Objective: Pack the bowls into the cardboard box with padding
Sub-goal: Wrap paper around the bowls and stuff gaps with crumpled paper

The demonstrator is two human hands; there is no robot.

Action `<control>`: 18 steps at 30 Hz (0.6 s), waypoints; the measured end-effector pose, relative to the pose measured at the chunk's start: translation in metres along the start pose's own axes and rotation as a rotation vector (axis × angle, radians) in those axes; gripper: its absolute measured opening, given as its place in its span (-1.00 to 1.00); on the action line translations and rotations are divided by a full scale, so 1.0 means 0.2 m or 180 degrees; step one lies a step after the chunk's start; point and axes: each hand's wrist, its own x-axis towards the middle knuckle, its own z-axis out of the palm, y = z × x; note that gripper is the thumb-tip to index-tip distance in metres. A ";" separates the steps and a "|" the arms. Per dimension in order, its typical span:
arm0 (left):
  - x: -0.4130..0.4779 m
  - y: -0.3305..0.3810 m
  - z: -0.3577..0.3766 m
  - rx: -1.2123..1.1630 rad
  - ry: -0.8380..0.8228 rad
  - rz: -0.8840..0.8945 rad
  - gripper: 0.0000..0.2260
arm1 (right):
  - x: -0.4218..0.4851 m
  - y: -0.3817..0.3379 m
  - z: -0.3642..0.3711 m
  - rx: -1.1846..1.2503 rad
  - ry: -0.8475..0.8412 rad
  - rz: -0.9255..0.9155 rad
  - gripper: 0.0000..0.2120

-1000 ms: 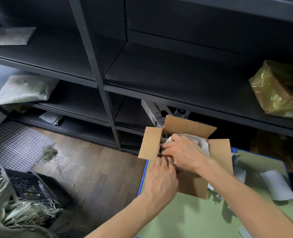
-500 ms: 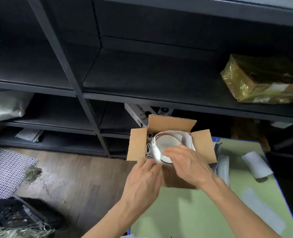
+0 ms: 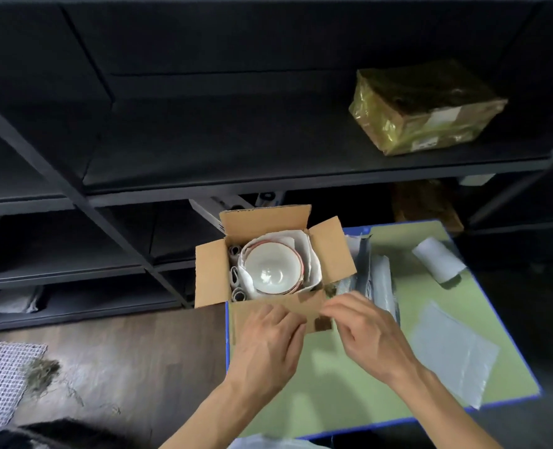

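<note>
So your bowls (image 3: 273, 270) sit in the box (image 3: 210, 273), paper (image 3: 310, 257) round them and rolls (image 3: 236, 273) wedged at 9 o'clock against rattling, while your left hand (image 3: 265, 348) presses the 6 o'clock flap (image 3: 304, 303) and your right hand (image 3: 366, 332) pinches its corner, probably to close.

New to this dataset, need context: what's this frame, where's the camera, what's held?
No robot: a person's two bare hands, filmed by one head-worn camera looking forward and down. A cardboard box stands open on a green table. Inside are stacked bowls wrapped in white paper, with paper rolls along its left wall. The left hand rests on the near flap; the right hand seems to pinch that flap's right end. Loose sheets and a white roll lie on the table.
</note>
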 end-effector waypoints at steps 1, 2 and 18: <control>0.01 0.03 0.02 -0.0049 -0.0026 0.0003 -0.84 | -0.02 0.03 0.00 0.0015 -0.0022 0.0036 -0.65; 0.03 0.06 0.04 -0.0094 -0.0053 -0.0001 -0.84 | -0.04 0.07 -0.01 0.0017 -0.0066 0.0082 -0.64; 0.29 0.49 0.62 0.0006 -0.1130 -0.0032 -0.69 | -0.50 0.83 -0.19 -0.0029 -0.0765 0.1712 -0.65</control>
